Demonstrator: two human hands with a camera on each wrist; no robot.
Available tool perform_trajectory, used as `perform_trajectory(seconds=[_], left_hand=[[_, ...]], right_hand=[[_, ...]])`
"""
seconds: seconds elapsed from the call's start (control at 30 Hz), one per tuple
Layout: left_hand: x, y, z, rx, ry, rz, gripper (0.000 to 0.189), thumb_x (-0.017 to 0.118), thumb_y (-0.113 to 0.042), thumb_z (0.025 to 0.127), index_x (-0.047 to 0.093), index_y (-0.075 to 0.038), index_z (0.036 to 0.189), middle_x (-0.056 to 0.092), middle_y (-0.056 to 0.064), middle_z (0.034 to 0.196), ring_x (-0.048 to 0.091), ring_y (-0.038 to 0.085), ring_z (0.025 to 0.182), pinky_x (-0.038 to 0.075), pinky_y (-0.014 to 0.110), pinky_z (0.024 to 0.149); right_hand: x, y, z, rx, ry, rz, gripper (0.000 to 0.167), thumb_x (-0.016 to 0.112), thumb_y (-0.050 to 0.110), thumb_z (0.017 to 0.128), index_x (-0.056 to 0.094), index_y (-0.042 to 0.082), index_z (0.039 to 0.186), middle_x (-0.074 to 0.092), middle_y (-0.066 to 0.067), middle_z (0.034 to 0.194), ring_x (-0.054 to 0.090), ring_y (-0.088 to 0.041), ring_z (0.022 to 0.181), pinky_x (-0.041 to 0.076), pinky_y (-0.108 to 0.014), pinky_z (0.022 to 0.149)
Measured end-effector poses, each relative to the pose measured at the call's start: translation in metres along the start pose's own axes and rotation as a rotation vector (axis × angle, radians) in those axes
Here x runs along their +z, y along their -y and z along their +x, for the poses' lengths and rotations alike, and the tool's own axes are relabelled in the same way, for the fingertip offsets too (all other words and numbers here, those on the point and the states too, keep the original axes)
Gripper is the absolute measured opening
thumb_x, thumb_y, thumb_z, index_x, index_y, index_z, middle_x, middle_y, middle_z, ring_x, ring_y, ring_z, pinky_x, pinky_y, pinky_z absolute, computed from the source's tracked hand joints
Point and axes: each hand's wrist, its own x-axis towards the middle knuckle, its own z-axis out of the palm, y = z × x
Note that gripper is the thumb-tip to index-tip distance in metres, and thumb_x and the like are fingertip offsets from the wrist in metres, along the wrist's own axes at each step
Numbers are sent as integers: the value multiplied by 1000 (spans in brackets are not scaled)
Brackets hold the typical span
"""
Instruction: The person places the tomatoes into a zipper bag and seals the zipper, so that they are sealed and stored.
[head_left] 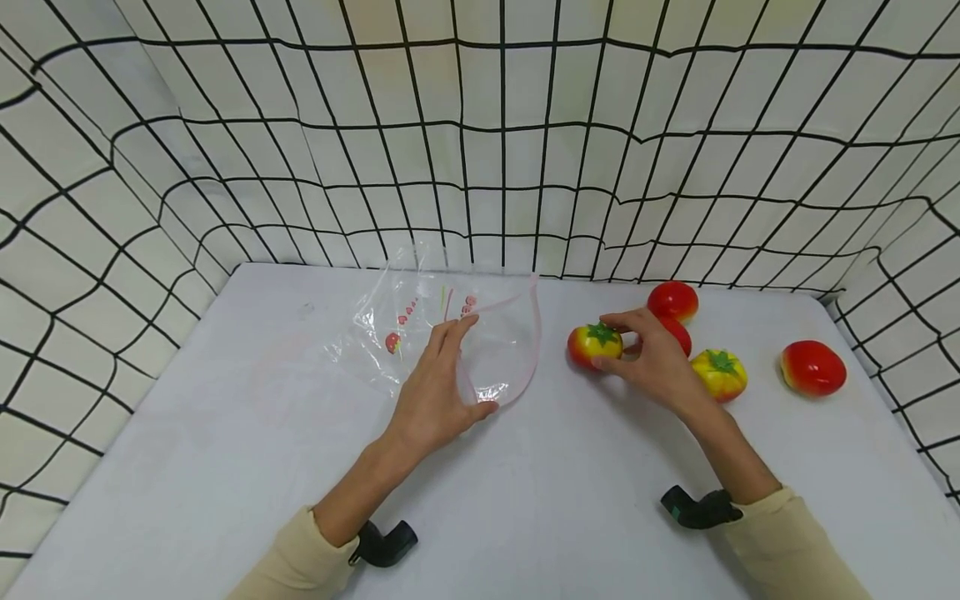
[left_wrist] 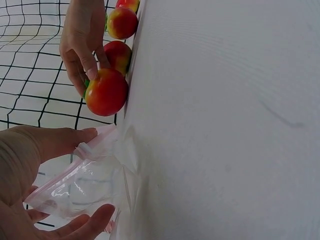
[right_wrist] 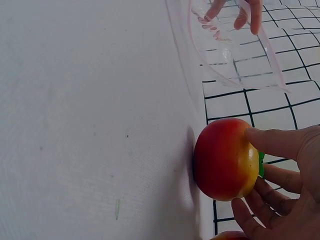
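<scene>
In the head view my left hand (head_left: 431,404) holds a clear plastic zip bag (head_left: 517,358) at its pink-edged mouth, thumb and fingers spread wide. The left wrist view has the thumb at the pink zip strip and the fingers on the bag's other side. To the right, my right hand (head_left: 660,358) grips a red-and-yellow tomato (head_left: 588,348) with a green leafy top, thumb on one side and fingers on the other. That tomato sits close over the table, just right of the bag's mouth. Red tomatoes (head_left: 672,300) lie behind the right hand, partly covered by it.
A yellower tomato (head_left: 718,375) lies beside the right wrist, and another red one (head_left: 813,368) is farther right. The white table (head_left: 225,417) is bordered at the back and sides by a black wire grid (head_left: 502,129) against white panels.
</scene>
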Motion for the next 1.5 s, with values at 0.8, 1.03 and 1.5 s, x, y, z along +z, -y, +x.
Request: perform_trajectory(seconds=[0.8, 1.03, 1.5], left_hand=[[1, 0, 1, 8, -4, -12, 114, 99, -20, 67, 33, -23, 159, 41, 3, 155, 51, 26, 143, 56, 46, 109], [1, -1, 1, -1, -1, -10, 114, 99, -20, 67, 32, -25, 160, 41, 3, 155, 50, 26, 143, 56, 47, 108], [1, -1, 0, -10, 7, -2, 114, 99, -20, 68, 31, -25, 160, 41, 3, 155, 50, 26, 143, 57, 47, 108]], right_hand=[[7, -1, -3, 20, 119, 85, 62, 80, 22, 92, 53, 15, 147, 58, -18, 147, 61, -41, 131, 60, -51, 101], [8, -1, -1, 37, 118, 116, 70, 82, 21, 91, 48, 14, 151, 54, -18, 152, 60, -42, 134, 60, -52, 101], [10, 4, -1, 62, 108, 187, 79, 83, 23, 89, 42, 13, 156, 46, -16, 160, 60, -42, 135, 59, -52, 101]])
